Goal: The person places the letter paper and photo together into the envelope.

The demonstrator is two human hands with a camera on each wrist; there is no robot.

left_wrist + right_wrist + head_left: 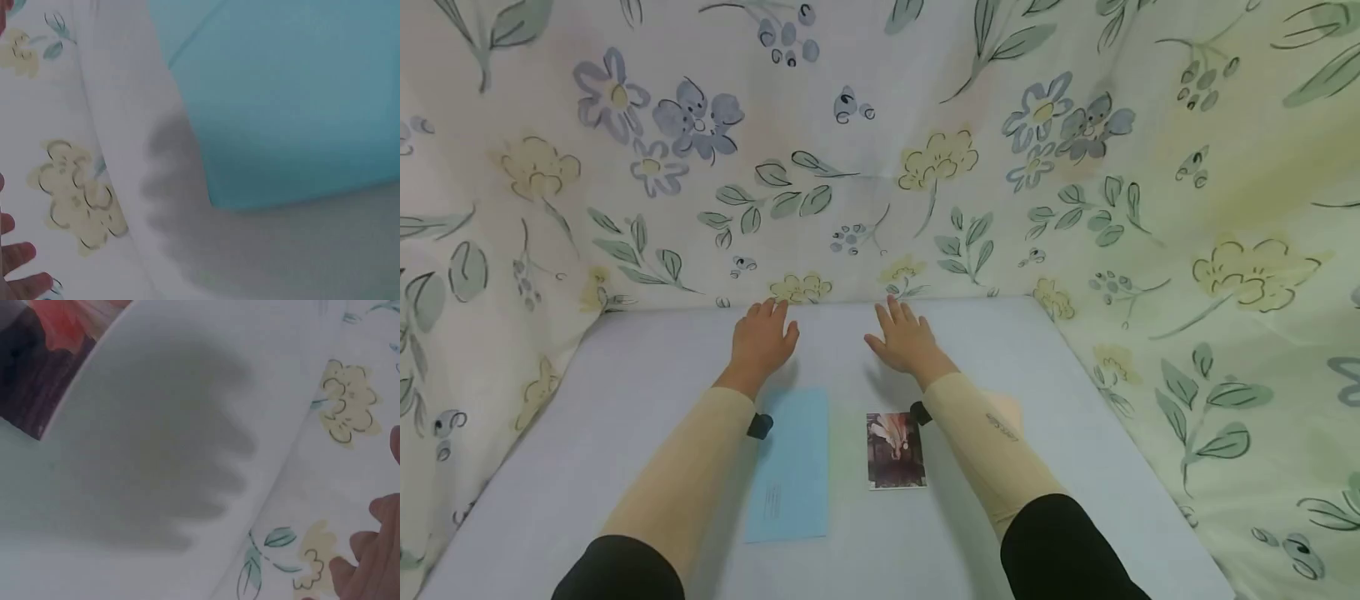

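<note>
Both hands are held out over the far part of the white table, fingers spread and nothing in them. My left hand [763, 342] is beyond the far end of a light blue paper envelope [793, 467], which lies lengthwise with small faint print near its close end. A slanting fold line crosses the envelope [287, 106] in the left wrist view. My right hand [906, 337] hovers beyond a small picture card [895, 454] with a pale, reddish figure on a dark ground. In the right wrist view only a corner of the card [37, 369] shows.
A peach-coloured paper [1006, 408] lies partly hidden beneath the right forearm. Something faintly pale green [847, 450] lies between the envelope and the card. Floral cloth [865, 167] hangs along the table's back and sides. The white tabletop [647, 375] extends around the papers.
</note>
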